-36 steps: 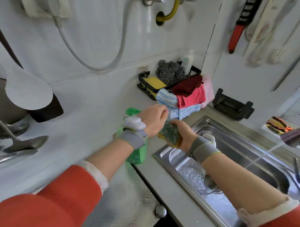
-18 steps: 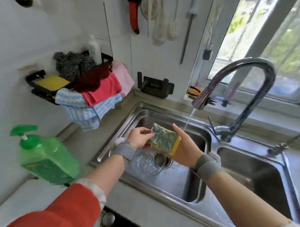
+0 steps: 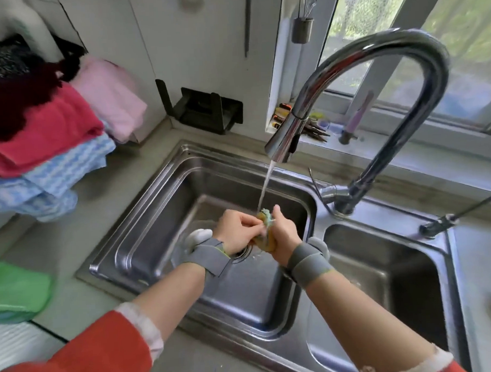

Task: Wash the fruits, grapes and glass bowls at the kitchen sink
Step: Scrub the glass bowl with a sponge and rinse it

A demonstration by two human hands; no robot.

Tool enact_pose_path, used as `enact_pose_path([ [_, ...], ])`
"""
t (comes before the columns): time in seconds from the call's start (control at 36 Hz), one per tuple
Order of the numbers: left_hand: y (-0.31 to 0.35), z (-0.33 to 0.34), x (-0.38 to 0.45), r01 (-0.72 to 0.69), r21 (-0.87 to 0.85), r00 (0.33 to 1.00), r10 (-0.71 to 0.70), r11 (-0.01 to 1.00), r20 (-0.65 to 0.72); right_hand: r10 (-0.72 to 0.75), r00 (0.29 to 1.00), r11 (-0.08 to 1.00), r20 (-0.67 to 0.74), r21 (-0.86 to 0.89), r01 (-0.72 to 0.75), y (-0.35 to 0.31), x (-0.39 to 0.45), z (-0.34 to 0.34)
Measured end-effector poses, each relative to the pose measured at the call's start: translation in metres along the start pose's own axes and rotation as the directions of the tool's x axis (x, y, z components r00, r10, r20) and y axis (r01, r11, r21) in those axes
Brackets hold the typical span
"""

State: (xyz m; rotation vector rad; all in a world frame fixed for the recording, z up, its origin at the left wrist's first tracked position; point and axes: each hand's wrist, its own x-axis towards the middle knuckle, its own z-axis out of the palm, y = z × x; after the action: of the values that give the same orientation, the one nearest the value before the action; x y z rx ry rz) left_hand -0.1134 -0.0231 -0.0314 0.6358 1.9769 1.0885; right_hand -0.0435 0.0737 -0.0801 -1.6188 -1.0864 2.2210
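Green soap bottle [image 3: 17,291] blurred at far left on the worktop [image 3: 83,277]. Stacked red, pink and blue cloths [image 3: 56,142] above. Over the left basin of the steel sink [image 3: 145,225]: left hand [image 3: 237,232] and right hand [image 3: 282,237] pressed together, both curled tight around a yellow-and-green sponge [image 3: 265,217], squeezed between them. Water stream [image 3: 265,185] from the curved tap [image 3: 374,78] landing on the sponge. Second basin [image 3: 381,278] at right. Fruit and glass bowls not clearly visible.
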Motion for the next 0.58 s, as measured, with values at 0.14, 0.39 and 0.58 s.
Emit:
enact_pose_path([
  [0.14, -0.001, 0.008, 0.017, 0.134, -0.141, 0.991, -0.136, 0.981, -0.006, -0.066, 0.997, 0.995, -0.025, -0.078, 0.064, 0.001, 0.001, 0.002],
  [0.39, -0.005, -0.003, 0.03, 0.147, -0.14, 0.986, -0.134, 0.979, 0.1, -0.063, 0.997, 0.998, -0.036, -0.018, 0.062, 0.005, -0.001, 0.01],
  [0.58, -0.006, -0.016, 0.048, 0.197, -0.212, 0.979, -0.179, 0.957, 0.098, 0.095, 0.992, 0.994, -0.078, 0.066, -0.09, -0.009, 0.024, -0.001],
])
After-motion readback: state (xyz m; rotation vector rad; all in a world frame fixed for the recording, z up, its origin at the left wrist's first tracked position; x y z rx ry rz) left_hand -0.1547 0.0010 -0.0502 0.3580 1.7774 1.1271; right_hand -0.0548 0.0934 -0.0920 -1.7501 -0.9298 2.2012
